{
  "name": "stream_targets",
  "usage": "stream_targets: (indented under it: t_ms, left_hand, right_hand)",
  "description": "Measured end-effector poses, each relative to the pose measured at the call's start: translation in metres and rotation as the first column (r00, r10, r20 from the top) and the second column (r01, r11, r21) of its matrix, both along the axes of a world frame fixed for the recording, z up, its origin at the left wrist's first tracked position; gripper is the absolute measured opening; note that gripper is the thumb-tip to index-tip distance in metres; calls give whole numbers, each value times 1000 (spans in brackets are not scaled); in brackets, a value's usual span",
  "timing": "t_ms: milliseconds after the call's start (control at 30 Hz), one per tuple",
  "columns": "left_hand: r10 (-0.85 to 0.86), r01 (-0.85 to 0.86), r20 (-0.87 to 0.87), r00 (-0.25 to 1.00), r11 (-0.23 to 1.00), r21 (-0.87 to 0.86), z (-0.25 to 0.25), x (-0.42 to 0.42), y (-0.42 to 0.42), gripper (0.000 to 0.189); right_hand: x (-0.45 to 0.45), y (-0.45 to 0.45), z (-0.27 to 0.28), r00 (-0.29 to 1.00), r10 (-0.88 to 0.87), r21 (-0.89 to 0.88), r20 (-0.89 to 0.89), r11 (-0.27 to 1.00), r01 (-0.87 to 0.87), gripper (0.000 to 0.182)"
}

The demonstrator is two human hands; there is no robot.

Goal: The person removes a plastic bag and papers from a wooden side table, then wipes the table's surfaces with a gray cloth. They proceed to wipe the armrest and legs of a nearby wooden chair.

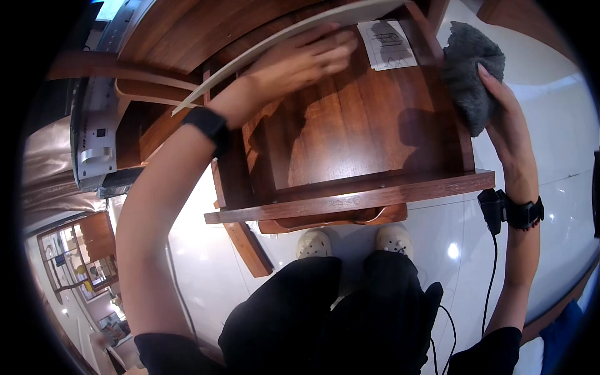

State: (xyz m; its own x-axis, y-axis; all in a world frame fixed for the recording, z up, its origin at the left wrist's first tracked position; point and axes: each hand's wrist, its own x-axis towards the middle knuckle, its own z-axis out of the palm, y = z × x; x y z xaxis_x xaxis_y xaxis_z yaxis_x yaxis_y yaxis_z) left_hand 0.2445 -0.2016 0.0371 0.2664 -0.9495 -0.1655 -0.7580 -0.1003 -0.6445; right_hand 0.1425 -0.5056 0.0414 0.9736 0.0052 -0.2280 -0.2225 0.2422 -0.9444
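Note:
A pulled-out wooden drawer (328,126) lies before me, its front panel towards my legs. My left hand (309,56) reaches over the back part of the drawer, blurred, fingers loosely bent; whether it holds anything does not show. A folded grey cloth (473,75) is in my right hand (504,103), beside the drawer's right side wall, the thumb on top of the cloth. In the drawer's back right corner lies a printed paper sheet (387,44) with line drawings. A pale panel edge (197,96) runs above the drawer, close to my left wrist.
Wooden furniture (173,37) rises beyond the drawer. At the left stands a white device or box (96,140). A wooden leg (248,248) slants down under the drawer. Black cables (490,286) hang by my right arm. My shoes rest on glossy floor tiles (436,239).

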Motion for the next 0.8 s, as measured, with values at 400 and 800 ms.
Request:
stream_targets:
  t_ms: [400,800]
  left_hand:
    - [-157,51,-233,960,913,-405,-37,23,-49,26]
    - [32,-227,-299,954,728,-647,20,41,-70,9]
  right_hand:
    - [3,7,-2,1000,-19,-32,13,999,19,61]
    - [3,3,-6,999,-24,44,-34,999,25,60]
